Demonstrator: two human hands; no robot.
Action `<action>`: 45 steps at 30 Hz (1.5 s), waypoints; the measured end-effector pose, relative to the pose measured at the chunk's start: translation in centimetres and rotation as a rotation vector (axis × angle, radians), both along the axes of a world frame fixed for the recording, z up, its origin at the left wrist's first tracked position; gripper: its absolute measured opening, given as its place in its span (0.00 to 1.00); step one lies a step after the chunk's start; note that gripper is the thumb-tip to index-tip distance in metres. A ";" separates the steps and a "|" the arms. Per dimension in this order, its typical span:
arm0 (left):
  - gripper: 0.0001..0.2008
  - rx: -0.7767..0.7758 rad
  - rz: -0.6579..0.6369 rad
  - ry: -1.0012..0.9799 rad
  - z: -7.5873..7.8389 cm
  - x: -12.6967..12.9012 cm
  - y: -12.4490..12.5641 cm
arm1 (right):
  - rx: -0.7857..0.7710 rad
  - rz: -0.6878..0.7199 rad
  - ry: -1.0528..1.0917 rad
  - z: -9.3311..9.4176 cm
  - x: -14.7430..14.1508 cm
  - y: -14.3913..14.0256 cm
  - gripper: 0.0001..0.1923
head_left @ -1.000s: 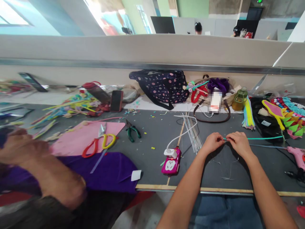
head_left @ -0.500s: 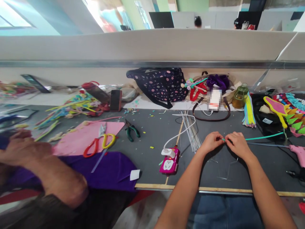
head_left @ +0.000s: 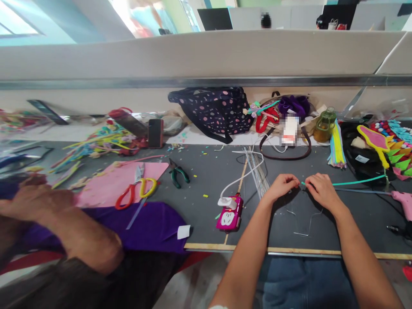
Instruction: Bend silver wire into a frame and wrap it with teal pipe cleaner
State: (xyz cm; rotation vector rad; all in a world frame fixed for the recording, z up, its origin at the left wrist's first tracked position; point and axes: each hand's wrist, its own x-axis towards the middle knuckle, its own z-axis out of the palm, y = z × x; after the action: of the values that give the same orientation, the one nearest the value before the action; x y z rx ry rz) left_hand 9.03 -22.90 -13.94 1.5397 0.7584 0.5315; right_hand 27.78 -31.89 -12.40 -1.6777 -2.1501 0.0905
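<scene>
A long teal pipe cleaner (head_left: 360,182) runs across the table from the right, and its tip sticks out just past the fingertips of my right hand (head_left: 322,189), which pinches it. Close by on the left, my left hand (head_left: 285,187) has its thumb and fingers pressed together, a small gap from that tip. Whatever lies between those fingers is too small to make out. Below both hands, a thin bent wire (head_left: 302,234) rests on the dark tabletop (head_left: 206,171). Several straight wires (head_left: 257,171) lie in a bundle beside my left forearm.
Left of me, a co-worker's hand (head_left: 45,201) is over purple cloth (head_left: 154,223). Scissors (head_left: 137,189), pliers (head_left: 177,173) and a magenta power socket (head_left: 230,213) lie between us. A pink glue gun (head_left: 402,201) is at the right; a bag (head_left: 215,111) and bottle (head_left: 324,124) stand behind.
My hands have drawn slightly apart. The left fingers have come away from the pipe cleaner's tip, while the right hand still holds it. The whole view has shifted a little.
</scene>
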 end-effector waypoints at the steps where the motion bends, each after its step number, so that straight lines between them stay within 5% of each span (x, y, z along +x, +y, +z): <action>1: 0.12 0.006 -0.008 0.004 0.0 0.1 -0.1 | 0.002 0.002 -0.003 0.0 0.0 0.0 0.10; 21: 0.12 0.017 -0.006 0.014 0.2 0.2 -0.5 | 0.014 0.028 0.054 0.2 0.1 -0.1 0.11; 32: 0.09 0.030 0.000 0.024 -0.8 0.4 -0.1 | -0.026 -0.076 0.197 0.1 1.3 -0.1 0.08; 45: 0.09 0.198 -0.038 0.080 -0.8 0.3 -0.1 | 0.001 -0.057 0.190 0.1 1.3 -0.1 0.07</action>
State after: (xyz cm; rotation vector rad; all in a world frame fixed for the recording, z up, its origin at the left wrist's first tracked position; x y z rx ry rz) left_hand 9.30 -22.96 -14.78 1.7646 0.7533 0.5319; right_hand 29.06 -31.96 -12.35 -1.6574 -1.9609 0.2231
